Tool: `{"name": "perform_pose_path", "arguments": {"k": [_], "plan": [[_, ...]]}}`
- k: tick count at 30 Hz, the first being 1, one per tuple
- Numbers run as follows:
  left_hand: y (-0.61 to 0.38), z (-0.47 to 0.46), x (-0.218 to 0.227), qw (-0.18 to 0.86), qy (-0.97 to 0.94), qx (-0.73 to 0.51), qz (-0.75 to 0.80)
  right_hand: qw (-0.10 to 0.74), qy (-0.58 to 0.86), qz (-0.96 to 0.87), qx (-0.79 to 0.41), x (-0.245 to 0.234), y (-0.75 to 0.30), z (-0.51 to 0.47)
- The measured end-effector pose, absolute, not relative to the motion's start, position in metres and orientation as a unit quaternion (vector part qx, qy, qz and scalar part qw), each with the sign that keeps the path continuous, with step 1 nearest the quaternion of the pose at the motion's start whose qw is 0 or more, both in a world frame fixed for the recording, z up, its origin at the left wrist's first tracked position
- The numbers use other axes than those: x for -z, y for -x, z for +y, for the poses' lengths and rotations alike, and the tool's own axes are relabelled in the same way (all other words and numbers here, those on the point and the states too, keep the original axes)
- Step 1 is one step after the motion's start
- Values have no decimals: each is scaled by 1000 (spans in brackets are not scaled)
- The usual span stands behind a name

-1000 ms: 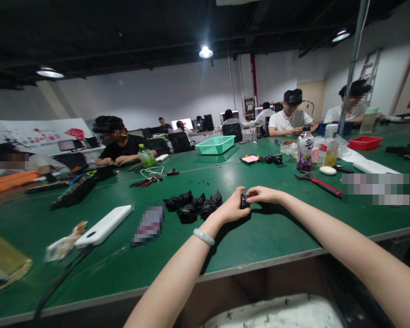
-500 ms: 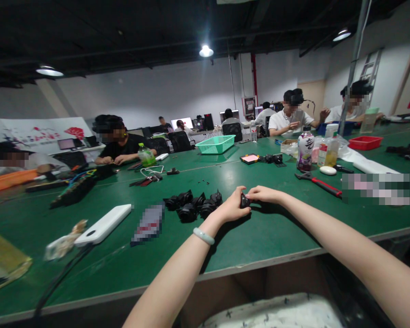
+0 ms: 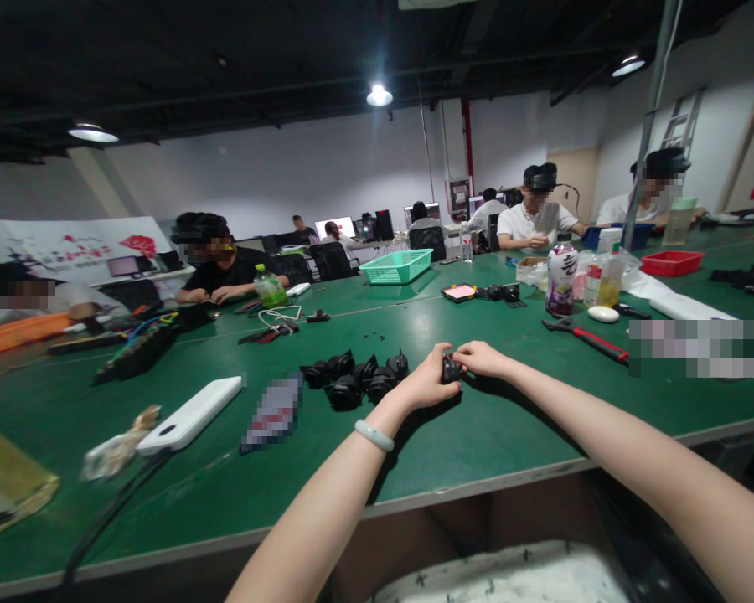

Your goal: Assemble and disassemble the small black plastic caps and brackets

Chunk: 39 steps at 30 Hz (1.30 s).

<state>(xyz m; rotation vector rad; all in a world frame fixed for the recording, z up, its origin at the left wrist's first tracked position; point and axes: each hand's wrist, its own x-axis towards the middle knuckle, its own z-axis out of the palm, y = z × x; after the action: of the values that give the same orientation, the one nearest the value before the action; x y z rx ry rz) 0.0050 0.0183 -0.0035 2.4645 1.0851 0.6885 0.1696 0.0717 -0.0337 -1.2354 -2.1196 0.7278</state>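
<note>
Both my hands meet over the green table [image 3: 490, 435] and pinch one small black part [image 3: 449, 368]. My left hand [image 3: 428, 382], with a pale bangle on its wrist, grips the part from the left. My right hand [image 3: 481, 358] closes on it from the right with the fingertips. Just left of my hands lies a heap of several similar black parts [image 3: 355, 378].
A white power bank [image 3: 192, 414], a blurred card and a black cable lie to the left. Red-handled pliers [image 3: 587, 337], bottles [image 3: 561, 275], a red tray [image 3: 671, 262] and a teal basket [image 3: 395, 266] stand farther back. Other people sit working along the far edges.
My hands shifted very slightly on the black part, still held together. A person at the far right lowered a raised arm.
</note>
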Motion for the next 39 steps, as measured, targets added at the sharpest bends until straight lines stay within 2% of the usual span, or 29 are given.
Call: {"name": "perform_pose_path", "arguments": {"k": [7, 12, 14, 25, 33, 39], "plan": [[-6, 19, 4, 173, -874, -243, 383, 301, 455, -789, -281, 31, -169, 69], [-5, 20, 4, 175, -880, -248, 366, 323, 321, -752, -477, 24, -179, 67], [-5, 20, 4, 177, -881, -248, 363, 323, 283, -750, -504, 24, -182, 66], [-5, 19, 3, 173, -881, -249, 362, 324, 284, -770, -470, 30, -180, 68], [-5, 18, 3, 180, -880, -252, 359, 325, 257, -744, -524, 32, -178, 68], [-5, 20, 5, 181, -881, -252, 357, 316, 259, -759, -506, 31, -176, 69]]}}
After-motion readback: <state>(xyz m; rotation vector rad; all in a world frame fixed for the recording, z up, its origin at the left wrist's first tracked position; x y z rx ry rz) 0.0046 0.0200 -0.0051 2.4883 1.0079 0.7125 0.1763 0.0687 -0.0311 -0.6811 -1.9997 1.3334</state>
